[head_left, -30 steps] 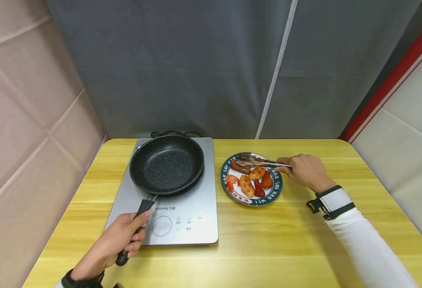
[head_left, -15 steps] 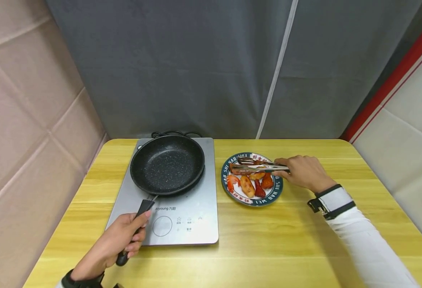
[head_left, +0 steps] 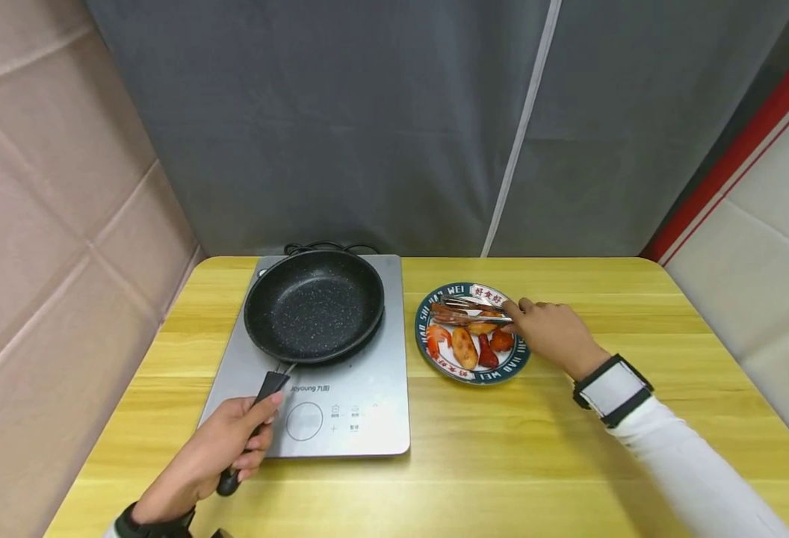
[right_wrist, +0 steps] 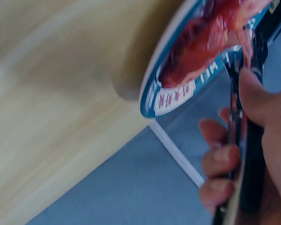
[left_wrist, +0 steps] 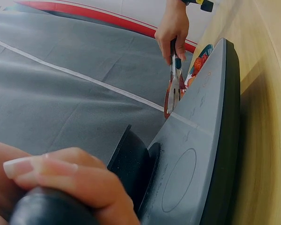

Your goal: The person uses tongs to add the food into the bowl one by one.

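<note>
My left hand (head_left: 223, 441) grips the black handle of a frying pan (head_left: 314, 306), which sits on a silver induction cooker (head_left: 384, 373). The pan's speckled inside holds nothing. My right hand (head_left: 549, 332) grips metal tongs (right_wrist: 235, 112), their two arms spread apart over the back of a round plate (head_left: 424, 347) with a dark patterned rim. A reddish-brown sausage (head_left: 438, 309) lies at the tong tips, partly covered by them. In front of the tongs on the plate are a shrimp (head_left: 438, 336), a browned wing piece (head_left: 464, 348), a small red drumstick (head_left: 487, 351) and an orange-red chunk (head_left: 500, 341).
The plate stands right of the cooker on a yellow wooden table (head_left: 502, 448). A black cable (head_left: 330, 245) lies behind the pan. A grey curtain (head_left: 367, 134) hangs at the back, with a pale padded wall (head_left: 65, 224) on the left.
My right hand has turned the tongs so both arms show spread apart, then moved left and lower over the plate around the sausage. The left hand and pan stay still.
</note>
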Available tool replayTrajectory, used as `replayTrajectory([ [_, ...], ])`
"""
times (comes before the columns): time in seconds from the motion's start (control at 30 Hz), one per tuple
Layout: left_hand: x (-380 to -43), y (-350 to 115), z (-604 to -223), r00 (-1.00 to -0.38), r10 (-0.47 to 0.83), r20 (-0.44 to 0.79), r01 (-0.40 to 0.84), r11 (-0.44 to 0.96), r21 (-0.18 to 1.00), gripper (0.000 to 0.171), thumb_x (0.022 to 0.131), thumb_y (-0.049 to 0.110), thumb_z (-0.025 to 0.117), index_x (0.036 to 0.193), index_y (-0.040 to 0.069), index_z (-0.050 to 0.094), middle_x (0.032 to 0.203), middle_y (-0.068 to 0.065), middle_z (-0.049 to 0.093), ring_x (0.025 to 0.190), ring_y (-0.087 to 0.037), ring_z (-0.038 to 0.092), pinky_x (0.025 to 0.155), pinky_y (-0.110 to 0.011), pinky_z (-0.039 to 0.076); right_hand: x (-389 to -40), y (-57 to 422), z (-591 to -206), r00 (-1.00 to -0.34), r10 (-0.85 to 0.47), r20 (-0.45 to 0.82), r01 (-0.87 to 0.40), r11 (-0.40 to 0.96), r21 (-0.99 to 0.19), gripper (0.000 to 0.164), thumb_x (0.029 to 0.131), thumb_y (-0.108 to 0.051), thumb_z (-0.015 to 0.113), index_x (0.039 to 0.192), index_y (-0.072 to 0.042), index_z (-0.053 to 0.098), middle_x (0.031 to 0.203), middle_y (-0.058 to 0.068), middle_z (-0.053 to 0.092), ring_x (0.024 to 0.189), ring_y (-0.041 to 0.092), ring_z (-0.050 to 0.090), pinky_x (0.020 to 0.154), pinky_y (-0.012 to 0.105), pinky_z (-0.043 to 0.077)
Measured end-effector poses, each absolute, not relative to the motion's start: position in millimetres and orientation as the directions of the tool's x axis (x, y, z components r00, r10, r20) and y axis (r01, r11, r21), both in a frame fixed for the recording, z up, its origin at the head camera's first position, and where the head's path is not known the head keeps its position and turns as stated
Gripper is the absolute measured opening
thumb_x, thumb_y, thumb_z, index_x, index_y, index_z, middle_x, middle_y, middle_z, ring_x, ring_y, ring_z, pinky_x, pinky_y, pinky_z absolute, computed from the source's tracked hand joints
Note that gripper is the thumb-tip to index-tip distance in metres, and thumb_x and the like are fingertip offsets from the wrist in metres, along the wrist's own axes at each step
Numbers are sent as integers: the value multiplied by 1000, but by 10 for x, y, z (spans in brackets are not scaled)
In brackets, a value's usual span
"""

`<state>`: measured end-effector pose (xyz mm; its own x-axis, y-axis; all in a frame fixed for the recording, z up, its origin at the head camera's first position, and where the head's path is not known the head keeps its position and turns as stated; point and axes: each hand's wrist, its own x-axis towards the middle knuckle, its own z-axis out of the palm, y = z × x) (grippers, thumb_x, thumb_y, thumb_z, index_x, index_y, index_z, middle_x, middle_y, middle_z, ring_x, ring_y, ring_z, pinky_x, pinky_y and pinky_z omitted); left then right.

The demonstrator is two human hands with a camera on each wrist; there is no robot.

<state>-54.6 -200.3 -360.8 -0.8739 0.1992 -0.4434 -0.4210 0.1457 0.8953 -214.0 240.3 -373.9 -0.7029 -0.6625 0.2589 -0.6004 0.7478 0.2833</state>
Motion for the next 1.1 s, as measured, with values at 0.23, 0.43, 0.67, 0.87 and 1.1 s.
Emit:
replayTrajectory([
  [0.23, -542, -2010, -3606, -874, 204, -441, -420, 139, 897, 42, 96, 43, 45, 73, 8, 38, 55, 7, 32, 38, -6, 27, 36, -19, 30, -2063, 2354, -3792, -680, -646, 346, -542, 761, 356, 30, 86, -26, 64, 103, -2, 61, 69, 11, 55, 42, 20, 43, 31, 35, 39],
  [0.43, -540, -2006, -3600, -873, 206, -442, -421, 141, 896, 41, 96, 43, 45, 74, 8, 38, 55, 7, 32, 38, -6, 27, 36, -19, 30, -2053, 2363, -3779, -736, -598, 316, -507, 797, 327, 31, 87, -29, 62, 102, -1, 63, 68, 11, 55, 40, 17, 37, 29, 31, 34],
  [0.67, -548, -1996, -3581, -868, 196, -457, -433, 153, 888, 42, 96, 44, 45, 73, 8, 39, 55, 6, 31, 39, -6, 27, 37, -20, 30, -2127, 2430, -3637, -806, -520, 283, -493, 854, 166, 26, 91, -29, 57, 91, -4, 63, 64, 8, 56, 42, 20, 44, 31, 37, 38],
  [0.87, -548, -2005, -3577, -868, 200, -454, -430, 155, 889, 43, 95, 44, 45, 73, 8, 38, 55, 6, 31, 39, -6, 27, 37, -20, 30, -2172, 2498, -3569, -849, -485, 207, -478, 874, 90, 27, 92, -33, 55, 89, -8, 62, 61, 2, 50, 45, 17, 43, 33, 33, 35],
  [1.1, -548, -2006, -3583, -870, 202, -450, -427, 148, 892, 42, 96, 44, 44, 74, 9, 38, 54, 7, 32, 38, -6, 27, 36, -20, 31, -2175, 2509, -3575, -854, -487, 181, -477, 873, 98, 26, 91, -33, 56, 90, -8, 64, 62, 3, 51, 46, 19, 43, 33, 34, 36],
])
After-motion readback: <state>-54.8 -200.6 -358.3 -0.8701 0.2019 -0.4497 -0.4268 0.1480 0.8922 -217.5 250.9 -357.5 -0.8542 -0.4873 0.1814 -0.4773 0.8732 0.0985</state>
